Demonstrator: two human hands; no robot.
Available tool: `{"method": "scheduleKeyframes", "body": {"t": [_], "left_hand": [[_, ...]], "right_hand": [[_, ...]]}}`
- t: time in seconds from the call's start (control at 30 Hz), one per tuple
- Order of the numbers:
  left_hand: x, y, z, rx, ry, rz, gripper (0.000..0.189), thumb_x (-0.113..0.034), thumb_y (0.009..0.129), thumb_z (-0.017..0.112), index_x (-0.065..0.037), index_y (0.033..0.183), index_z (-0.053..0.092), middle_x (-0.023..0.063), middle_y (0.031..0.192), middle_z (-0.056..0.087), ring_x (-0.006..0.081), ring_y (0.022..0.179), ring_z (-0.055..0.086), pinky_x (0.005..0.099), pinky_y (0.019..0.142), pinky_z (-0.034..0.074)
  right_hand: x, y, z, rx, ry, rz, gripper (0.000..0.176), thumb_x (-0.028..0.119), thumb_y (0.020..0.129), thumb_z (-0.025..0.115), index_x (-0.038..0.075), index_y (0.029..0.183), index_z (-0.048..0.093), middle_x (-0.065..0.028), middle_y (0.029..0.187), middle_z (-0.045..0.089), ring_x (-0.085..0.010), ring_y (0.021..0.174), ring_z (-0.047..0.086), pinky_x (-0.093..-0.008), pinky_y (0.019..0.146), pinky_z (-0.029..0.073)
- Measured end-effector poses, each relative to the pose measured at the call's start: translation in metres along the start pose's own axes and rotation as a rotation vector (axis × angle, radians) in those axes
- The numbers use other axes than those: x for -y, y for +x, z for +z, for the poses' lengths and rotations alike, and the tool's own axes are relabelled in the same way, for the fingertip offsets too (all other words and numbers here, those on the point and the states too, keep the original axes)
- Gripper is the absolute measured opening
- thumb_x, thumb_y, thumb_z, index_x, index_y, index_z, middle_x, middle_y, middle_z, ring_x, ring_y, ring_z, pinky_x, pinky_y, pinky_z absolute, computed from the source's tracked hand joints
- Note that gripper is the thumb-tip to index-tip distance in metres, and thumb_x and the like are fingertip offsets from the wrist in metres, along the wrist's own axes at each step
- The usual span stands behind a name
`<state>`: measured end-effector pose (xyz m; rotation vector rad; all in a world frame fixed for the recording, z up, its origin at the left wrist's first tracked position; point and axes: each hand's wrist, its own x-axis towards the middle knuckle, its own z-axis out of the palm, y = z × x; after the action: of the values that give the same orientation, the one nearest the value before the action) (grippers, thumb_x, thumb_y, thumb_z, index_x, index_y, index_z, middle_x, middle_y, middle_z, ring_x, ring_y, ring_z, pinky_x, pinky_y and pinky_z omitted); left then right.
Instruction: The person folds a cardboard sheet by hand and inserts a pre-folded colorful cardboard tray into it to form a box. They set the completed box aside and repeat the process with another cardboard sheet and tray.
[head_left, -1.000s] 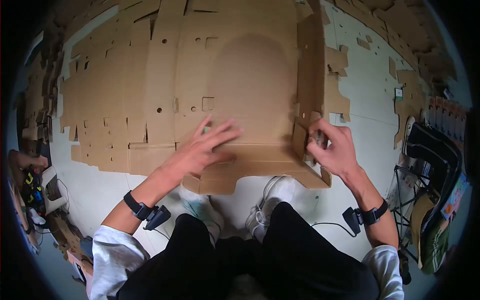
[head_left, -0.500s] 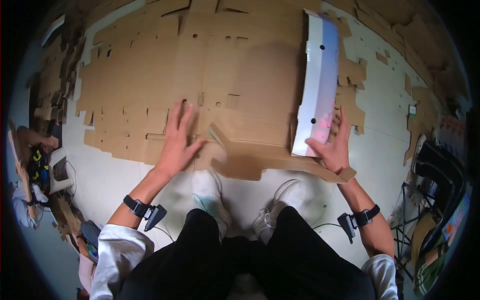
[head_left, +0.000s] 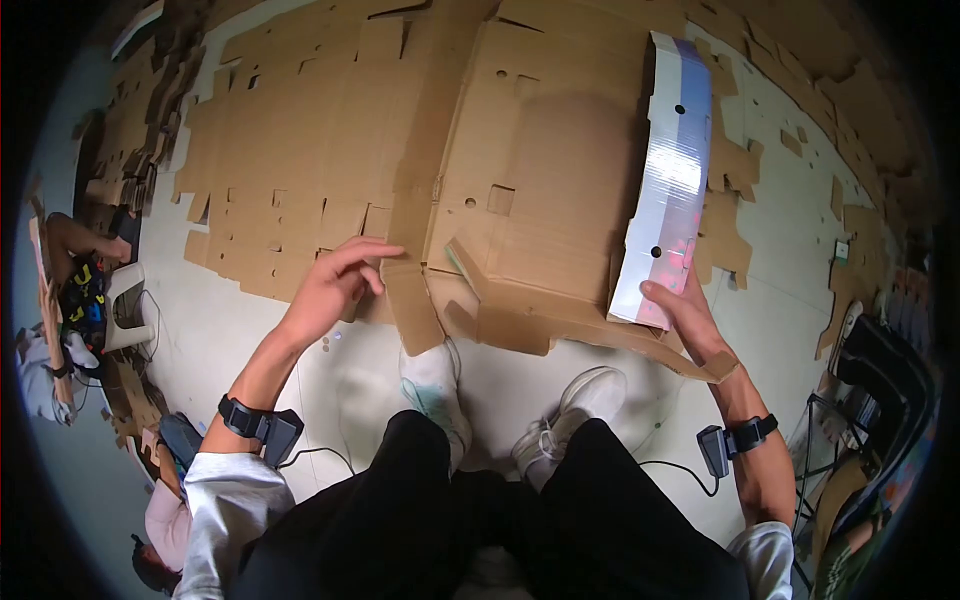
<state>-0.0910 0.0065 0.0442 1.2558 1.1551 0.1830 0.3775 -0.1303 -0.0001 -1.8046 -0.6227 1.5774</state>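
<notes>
A cardboard box blank, brown side up, lies partly folded on the floor in front of me. Its right side panel, glossy white and blue with pink prints, stands raised. My right hand grips the near end of that panel, thumb on the printed face and fingers behind it. My left hand is at the blank's near left, index finger stretched along the fold of a narrow strip, the other fingers loosely bent. Just right of it, a small flap hangs toward my shoe.
More flat cardboard covers the floor at left. My white shoes stand at the near edge. A black chair is at right. At left are a white stool and another person's arm.
The narrow left strip has lifted along its fold and its near flap now angles down. My left hand has shifted left, its fingers bending. The right hand still holds the printed panel.
</notes>
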Motion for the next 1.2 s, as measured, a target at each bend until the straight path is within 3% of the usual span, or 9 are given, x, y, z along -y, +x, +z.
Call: {"method": "scheduleKeyframes", "body": {"t": [0.13,0.33,0.37,0.5,0.63,0.87,0.9,1.0,1.2], "left_hand": [[-0.001,-0.01,0.012,-0.082,1.045,0.439,0.068,0.016,0.078,0.057,-0.012,0.137,0.071,0.0133,0.141,0.057,0.0272,0.132,0.057,0.0363,0.099,0.052],[0.008,-0.021,-0.001,-0.204,0.619,0.326,0.034,-0.014,0.084,0.085,-0.004,0.115,0.078,0.0124,0.114,0.061,0.0269,0.101,0.065,0.0375,0.084,0.054],[0.013,-0.025,-0.01,-0.274,0.624,0.266,0.018,-0.014,0.088,0.083,0.0,0.099,0.078,0.0091,0.09,0.052,0.0242,0.081,0.056,0.0363,0.069,0.047],[0.0,-0.039,-0.027,-0.448,0.818,0.455,0.015,-0.01,0.091,0.079,0.002,0.091,0.07,0.0077,0.077,0.044,0.0199,0.069,0.05,0.0333,0.061,0.042],[-0.016,-0.021,0.011,-0.36,0.711,0.669,0.024,-0.006,0.085,0.077,-0.007,0.108,0.069,0.0058,0.069,0.048,0.0197,0.05,0.052,0.0328,0.049,0.046],[-0.018,-0.002,0.03,-0.091,1.092,1.075,0.02,-0.007,0.072,0.08,-0.005,0.091,0.073,0.0047,0.066,0.044,0.0212,0.048,0.048,0.0376,0.044,0.04],[-0.016,-0.008,0.027,0.01,1.105,0.877,0.024,-0.01,0.076,0.079,-0.007,0.1,0.074,0.008,0.081,0.054,0.0247,0.074,0.066,0.0369,0.059,0.053],[-0.021,-0.003,0.035,0.115,0.998,0.706,0.031,-0.016,0.084,0.079,-0.012,0.114,0.073,0.0128,0.112,0.061,0.0324,0.121,0.064,0.0455,0.101,0.056],[0.027,-0.01,0.012,-0.078,1.26,0.493,0.055,-0.033,0.087,0.084,-0.023,0.138,0.067,0.0144,0.151,0.046,0.0422,0.153,0.031,0.0651,0.128,0.022]], "right_hand": [[0.006,-0.004,-0.006,0.034,0.07,0.01,0.097,0.018,0.09,0.082,0.004,0.166,0.024,-0.0148,0.152,0.052,-0.027,0.138,0.054,-0.04,0.119,0.042],[0.012,-0.028,0.013,0.031,-0.031,-0.063,0.097,0.017,0.091,0.082,0.001,0.166,0.023,-0.0155,0.153,0.051,-0.0256,0.14,0.052,-0.0385,0.119,0.041],[0.015,-0.028,0.02,0.039,-0.036,-0.107,0.096,0.017,0.091,0.082,0.0,0.166,0.024,-0.0155,0.153,0.05,-0.0253,0.14,0.051,-0.0384,0.119,0.041],[0.017,-0.009,0.034,0.172,-0.065,-0.102,0.097,0.023,0.092,0.084,0.0,0.166,0.025,-0.016,0.157,0.048,-0.0255,0.144,0.048,-0.04,0.121,0.039],[0.013,-0.002,0.044,0.192,-0.11,-0.074,0.097,0.024,0.092,0.083,0.0,0.166,0.025,-0.0157,0.157,0.048,-0.0254,0.143,0.049,-0.04,0.121,0.039],[0.012,0.004,0.029,0.173,-0.198,0.045,0.1,0.027,0.091,0.084,0.003,0.167,0.023,-0.0157,0.157,0.048,-0.0256,0.143,0.049,-0.0397,0.12,0.04],[0.015,0.001,0.03,0.162,-0.216,0.075,0.101,0.028,0.09,0.084,0.003,0.167,0.023,-0.0157,0.157,0.048,-0.0258,0.143,0.049,-0.0398,0.12,0.04],[0.004,0.0,0.03,0.149,-0.195,-0.008,0.102,0.031,0.089,0.085,0.004,0.166,0.024,-0.0158,0.156,0.049,-0.026,0.142,0.05,-0.0401,0.12,0.04],[0.005,0.0,0.03,0.15,-0.204,0.017,0.101,0.031,0.089,0.085,0.005,0.165,0.025,-0.0157,0.155,0.049,-0.026,0.141,0.05,-0.04,0.12,0.04]]}}
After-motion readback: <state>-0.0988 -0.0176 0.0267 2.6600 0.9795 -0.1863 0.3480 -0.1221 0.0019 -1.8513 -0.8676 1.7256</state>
